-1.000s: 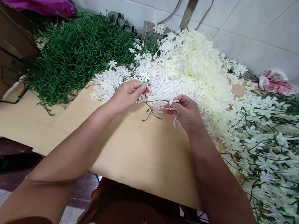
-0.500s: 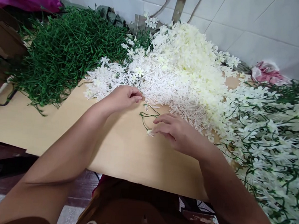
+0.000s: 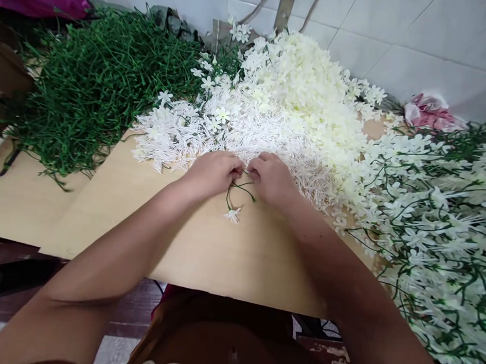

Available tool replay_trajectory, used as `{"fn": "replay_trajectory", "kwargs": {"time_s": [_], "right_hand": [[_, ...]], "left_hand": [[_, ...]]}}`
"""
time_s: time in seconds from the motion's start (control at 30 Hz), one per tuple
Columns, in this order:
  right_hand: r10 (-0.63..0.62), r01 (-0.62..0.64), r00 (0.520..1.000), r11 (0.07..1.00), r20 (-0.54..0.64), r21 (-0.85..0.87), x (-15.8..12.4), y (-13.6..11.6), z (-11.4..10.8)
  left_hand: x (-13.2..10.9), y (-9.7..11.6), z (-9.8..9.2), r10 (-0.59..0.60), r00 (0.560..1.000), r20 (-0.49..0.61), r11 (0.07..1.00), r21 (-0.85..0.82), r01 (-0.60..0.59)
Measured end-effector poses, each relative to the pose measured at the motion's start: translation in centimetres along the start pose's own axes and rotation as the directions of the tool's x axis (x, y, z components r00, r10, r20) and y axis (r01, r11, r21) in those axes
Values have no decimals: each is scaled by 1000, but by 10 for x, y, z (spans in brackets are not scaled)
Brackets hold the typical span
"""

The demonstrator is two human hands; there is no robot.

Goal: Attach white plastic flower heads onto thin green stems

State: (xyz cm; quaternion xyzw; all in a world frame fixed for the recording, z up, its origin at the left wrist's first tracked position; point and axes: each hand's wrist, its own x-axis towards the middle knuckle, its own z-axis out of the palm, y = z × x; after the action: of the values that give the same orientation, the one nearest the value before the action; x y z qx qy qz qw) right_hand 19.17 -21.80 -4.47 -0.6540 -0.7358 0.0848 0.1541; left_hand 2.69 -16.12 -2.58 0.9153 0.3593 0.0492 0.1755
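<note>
Close together over the board, my two hands work on one branching artificial green stem (image 3: 227, 196). My left hand (image 3: 216, 172) is closed, thumb and fingertips pinching the stem. My right hand (image 3: 274, 178) is closed too, with its fingertips at a short green piece showing between the hands; the exact grip is hidden. Toward me hangs one branch with a white stamen tuft (image 3: 233, 214) at its tip, and another branch ends bare below my right fingers. Just beyond the hands lies a heap of white stamens (image 3: 262, 134).
Cream flower petals (image 3: 310, 87) are heaped behind the stamens. A pile of green stems (image 3: 109, 80) lies at the left, beside a cardboard box (image 3: 5, 68). Finished-looking white flower sprays (image 3: 437, 238) fill the right side. Tan board (image 3: 205, 256) covers the table; a tiled wall stands behind.
My right hand has moved up and left, closing beside my left hand. My left hand has shifted slightly right and down onto the stem. The stamen tuft has swung a little left.
</note>
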Motion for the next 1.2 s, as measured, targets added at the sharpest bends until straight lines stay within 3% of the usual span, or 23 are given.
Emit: {"fn": "replay_trajectory", "kwargs": {"time_s": [0.1, 0.27, 0.4, 0.47, 0.63, 0.77, 0.83, 0.9, 1.03, 1.1, 1.2], "right_hand": [[18, -18, 999, 999, -30, 28, -1, 4, 4], [48, 3, 974, 974, -221, 227, -9, 28, -3], [96, 8, 951, 942, -292, 335, -8, 37, -8], [128, -4, 948, 921, -291, 389, -6, 36, -10], [194, -10, 935, 850, -295, 527, -5, 35, -15], [301, -39, 882, 815, -364, 579, -7, 37, -21], [356, -43, 855, 774, -378, 632, -7, 37, -23], [374, -20, 859, 708, -350, 706, -6, 34, -25], [346, 52, 892, 562, -291, 826, -6, 19, -26], [324, 90, 891, 558, -317, 825, -7, 9, -25], [274, 131, 877, 654, -395, 745, -9, -1, -19]], "left_hand": [[2, -10, -2, -107, 990, -93, 994, -38, 104], [3, -38, -13, -250, 939, -235, 965, -139, 222], [10, -55, -22, -303, 870, -389, 953, -146, 267], [20, -57, -27, -280, 865, -416, 960, -108, 258], [55, -51, -31, -269, 924, -272, 949, 89, 302], [68, -58, -36, -300, 912, -280, 934, 108, 340], [66, -63, -43, -305, 886, -349, 942, 26, 334], [60, -62, -50, -335, 856, -393, 942, -119, 314], [46, -39, -50, -388, 856, -343, 874, -431, 224], [40, -22, -41, -379, 882, -279, 833, -518, 194], [32, 0, -23, -340, 919, -198, 772, -617, 152]]}}
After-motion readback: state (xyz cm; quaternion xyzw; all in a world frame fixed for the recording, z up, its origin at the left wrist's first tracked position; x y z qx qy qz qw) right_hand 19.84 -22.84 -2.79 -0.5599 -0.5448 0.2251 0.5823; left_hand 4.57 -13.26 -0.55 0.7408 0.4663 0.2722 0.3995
